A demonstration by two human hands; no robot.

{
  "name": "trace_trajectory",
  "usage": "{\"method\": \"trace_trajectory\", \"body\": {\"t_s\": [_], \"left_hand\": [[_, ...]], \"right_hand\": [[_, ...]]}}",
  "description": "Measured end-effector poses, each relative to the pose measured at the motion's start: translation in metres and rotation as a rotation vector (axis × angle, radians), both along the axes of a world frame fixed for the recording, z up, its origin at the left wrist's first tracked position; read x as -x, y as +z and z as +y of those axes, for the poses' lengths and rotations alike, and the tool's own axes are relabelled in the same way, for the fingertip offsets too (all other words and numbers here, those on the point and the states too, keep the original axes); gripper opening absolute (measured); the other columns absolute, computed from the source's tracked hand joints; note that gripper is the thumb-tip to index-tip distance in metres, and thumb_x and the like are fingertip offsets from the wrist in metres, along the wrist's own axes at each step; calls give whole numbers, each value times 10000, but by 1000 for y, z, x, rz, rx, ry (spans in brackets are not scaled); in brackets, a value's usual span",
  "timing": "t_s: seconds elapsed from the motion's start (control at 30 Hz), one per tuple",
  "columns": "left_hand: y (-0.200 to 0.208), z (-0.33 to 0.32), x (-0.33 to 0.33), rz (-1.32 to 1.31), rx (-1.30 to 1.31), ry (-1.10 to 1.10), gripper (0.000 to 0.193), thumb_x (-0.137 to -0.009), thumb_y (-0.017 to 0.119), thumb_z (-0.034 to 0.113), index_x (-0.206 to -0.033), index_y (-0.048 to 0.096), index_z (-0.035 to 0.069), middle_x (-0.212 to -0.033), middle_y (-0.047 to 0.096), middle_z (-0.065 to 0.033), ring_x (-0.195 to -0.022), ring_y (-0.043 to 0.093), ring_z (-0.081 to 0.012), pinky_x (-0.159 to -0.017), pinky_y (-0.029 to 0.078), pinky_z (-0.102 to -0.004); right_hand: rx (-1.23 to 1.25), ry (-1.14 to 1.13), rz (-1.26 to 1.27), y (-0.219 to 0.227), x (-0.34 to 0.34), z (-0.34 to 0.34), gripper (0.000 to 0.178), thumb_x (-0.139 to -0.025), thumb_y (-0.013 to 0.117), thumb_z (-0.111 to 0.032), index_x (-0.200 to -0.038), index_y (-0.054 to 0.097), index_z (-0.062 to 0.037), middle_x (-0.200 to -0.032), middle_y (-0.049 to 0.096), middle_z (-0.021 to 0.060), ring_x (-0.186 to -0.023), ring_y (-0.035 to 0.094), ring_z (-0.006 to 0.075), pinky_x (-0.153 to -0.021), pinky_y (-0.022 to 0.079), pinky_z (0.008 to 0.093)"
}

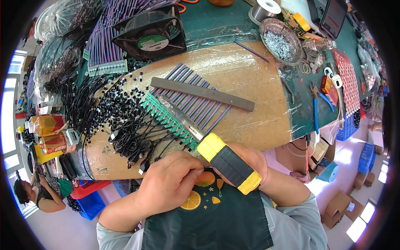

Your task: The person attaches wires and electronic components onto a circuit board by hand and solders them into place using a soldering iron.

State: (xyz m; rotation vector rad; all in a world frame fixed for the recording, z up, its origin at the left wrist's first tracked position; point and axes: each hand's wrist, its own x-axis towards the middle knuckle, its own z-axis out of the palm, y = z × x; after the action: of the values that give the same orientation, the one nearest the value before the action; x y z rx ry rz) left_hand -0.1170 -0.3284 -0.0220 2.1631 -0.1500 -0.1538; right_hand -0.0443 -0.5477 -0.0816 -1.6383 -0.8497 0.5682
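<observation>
My right hand (248, 160) is closed round a soldering iron with a chunky yellow and black handle (229, 164). Its metal barrel (181, 116) slants up and left over a row of joined green circuit boards (173, 127). Striped multicoloured wires (193, 98) fan out from the boards' far side, and black cables (133, 143) run from their near side. A dark flat bar (204, 93) lies across the striped wires. Near the boards' close end, my left hand (173, 179) is pinched shut beside the handle; what its fingertips hold is too small to tell.
A heap of small black connectors (118, 102) covers the left of the brown work surface (266, 121). Behind stands a black fan (152, 35). At the right are a dish of small metal parts (281, 41), a solder spool (264, 10) and blue-handled pliers (315, 110). Another person (39, 191) is far left.
</observation>
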Motion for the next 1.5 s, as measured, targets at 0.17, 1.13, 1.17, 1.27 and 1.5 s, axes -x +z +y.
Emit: {"method": "trace_trajectory", "body": {"t_s": [0.17,1.13,1.17,1.27,1.5], "left_hand": [[-1,1,0,23,-8,-40,91,-843,684,24,-930,657,29,-866,650,-117,-773,658,-308,-663,538,-383],[-29,13,-8,-302,-487,-119,327,-725,642,3,-1051,657,3,-966,650,-124,-819,633,-290,-729,520,-381],[-29,13,-8,-284,-500,-129,327,-731,640,9,-1057,655,1,-975,646,-126,-836,630,-291,-739,519,-381],[-25,14,-9,-240,-511,-151,328,-738,638,18,-1065,655,8,-987,642,-124,-847,627,-290,-752,518,-387],[-29,21,-9,-290,-536,-197,344,-766,604,116,-1097,607,19,-1014,594,-99,-865,598,-261,-768,495,-372]], "right_hand": [[-117,66,121,2,-3,0,724,-733,879,-181,-1339,522,-11,-1130,700,151,-1001,708,289,-846,555,354],[41,-65,138,-22,44,-92,278,-780,753,-169,-994,663,-15,-888,667,140,-716,659,338,-634,537,383],[37,-85,150,-26,48,-93,351,-768,754,-165,-1064,666,3,-908,685,146,-739,677,346,-663,555,380],[86,-30,96,-25,46,-94,352,-757,758,-165,-1056,668,-2,-891,689,140,-734,681,333,-660,557,369],[81,-90,68,-30,51,-99,348,-751,754,-200,-1038,682,-16,-879,688,146,-727,682,335,-656,556,368]]}}
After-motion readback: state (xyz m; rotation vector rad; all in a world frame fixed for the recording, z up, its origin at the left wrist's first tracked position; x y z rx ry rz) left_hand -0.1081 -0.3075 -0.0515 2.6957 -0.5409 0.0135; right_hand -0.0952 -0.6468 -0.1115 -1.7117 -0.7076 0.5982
